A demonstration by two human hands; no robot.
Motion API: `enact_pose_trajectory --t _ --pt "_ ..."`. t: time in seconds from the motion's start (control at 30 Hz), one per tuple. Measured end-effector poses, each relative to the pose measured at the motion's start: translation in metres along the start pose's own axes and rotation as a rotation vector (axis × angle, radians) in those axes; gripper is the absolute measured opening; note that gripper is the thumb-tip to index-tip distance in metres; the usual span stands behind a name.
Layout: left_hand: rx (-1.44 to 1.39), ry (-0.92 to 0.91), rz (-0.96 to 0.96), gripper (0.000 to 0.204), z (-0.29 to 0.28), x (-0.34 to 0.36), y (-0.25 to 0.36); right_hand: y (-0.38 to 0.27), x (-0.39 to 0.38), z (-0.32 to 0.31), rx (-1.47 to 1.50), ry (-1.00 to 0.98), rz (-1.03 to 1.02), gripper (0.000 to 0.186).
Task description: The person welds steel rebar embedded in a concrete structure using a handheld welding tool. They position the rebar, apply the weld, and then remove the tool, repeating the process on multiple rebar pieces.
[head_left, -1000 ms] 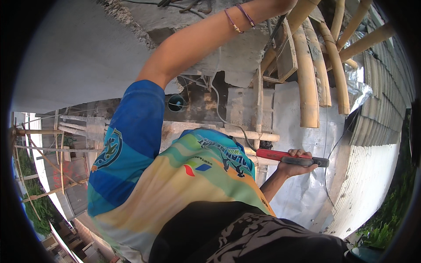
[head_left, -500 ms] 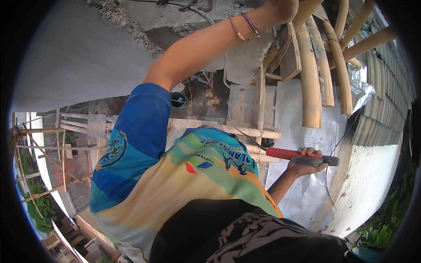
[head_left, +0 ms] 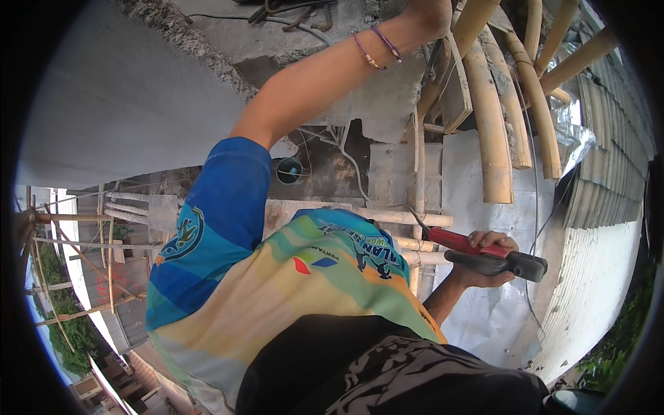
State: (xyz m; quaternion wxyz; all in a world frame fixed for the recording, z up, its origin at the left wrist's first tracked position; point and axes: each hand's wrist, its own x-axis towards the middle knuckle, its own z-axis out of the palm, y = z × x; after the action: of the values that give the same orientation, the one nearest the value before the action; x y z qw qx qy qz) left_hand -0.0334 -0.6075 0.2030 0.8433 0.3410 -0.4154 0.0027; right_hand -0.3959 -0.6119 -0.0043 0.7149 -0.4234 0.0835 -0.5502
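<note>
In my right hand (head_left: 487, 259) is a red-and-black tool with a cable at its rear end, which looks like a welding electrode holder (head_left: 456, 241). My fingers wrap round its red handle and black lever, and its black head points right. My left arm reaches up across the picture, with two thin bracelets at the wrist. At the top edge only part of my left hand (head_left: 430, 15) shows, beside the bamboo poles (head_left: 487, 131) and a wooden board (head_left: 456, 97). Its fingers are out of sight, so what it touches cannot be told.
A grey concrete slab (head_left: 131, 111) with a rough edge fills the upper left. Metal sheets (head_left: 463, 173) lie below the bamboo. At the right runs a corrugated roof (head_left: 595, 277). A dark bucket (head_left: 289, 170) stands lower down, and pole scaffolding (head_left: 107, 263) rises at the far left.
My right hand has shifted the electrode holder slightly right, and its head now tilts lower. My left arm stays raised at nearly the same place, and the view has shifted slightly.
</note>
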Motion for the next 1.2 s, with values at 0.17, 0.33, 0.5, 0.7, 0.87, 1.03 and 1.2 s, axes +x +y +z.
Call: enact_pose_trajectory --t 0.17,0.33,0.5,0.7,0.87,1.03,1.2 --pt "-0.016 0.024 -0.012 0.052 -0.003 -0.003 -0.002 -0.001 -0.029 0.017 -0.138 -0.146 -0.038 0.083" --pt "-0.029 0.036 -0.005 0.051 -0.002 -0.003 0.0 0.007 -0.053 0.021 -0.26 -0.21 -0.02 0.078" --pt "-0.048 0.052 -0.009 0.05 0.0 -0.002 0.003 0.006 -0.051 0.02 -0.283 -0.153 -0.017 0.079" --pt "-0.047 0.077 -0.018 0.049 -0.003 -0.006 0.005 0.006 -0.051 0.021 -0.568 -0.245 -0.029 0.084" --pt "-0.047 0.099 -0.023 0.049 -0.005 -0.011 0.008 0.012 -0.051 0.029 -0.759 -0.29 -0.128 0.077" --pt "-0.048 0.13 -0.028 0.048 -0.004 -0.013 0.008 0.014 -0.048 0.039 -0.841 -0.314 -0.204 0.072" --pt "-0.074 0.092 -0.036 0.049 -0.004 -0.012 0.007 0.016 -0.048 0.044 -0.894 -0.354 -0.222 0.069"
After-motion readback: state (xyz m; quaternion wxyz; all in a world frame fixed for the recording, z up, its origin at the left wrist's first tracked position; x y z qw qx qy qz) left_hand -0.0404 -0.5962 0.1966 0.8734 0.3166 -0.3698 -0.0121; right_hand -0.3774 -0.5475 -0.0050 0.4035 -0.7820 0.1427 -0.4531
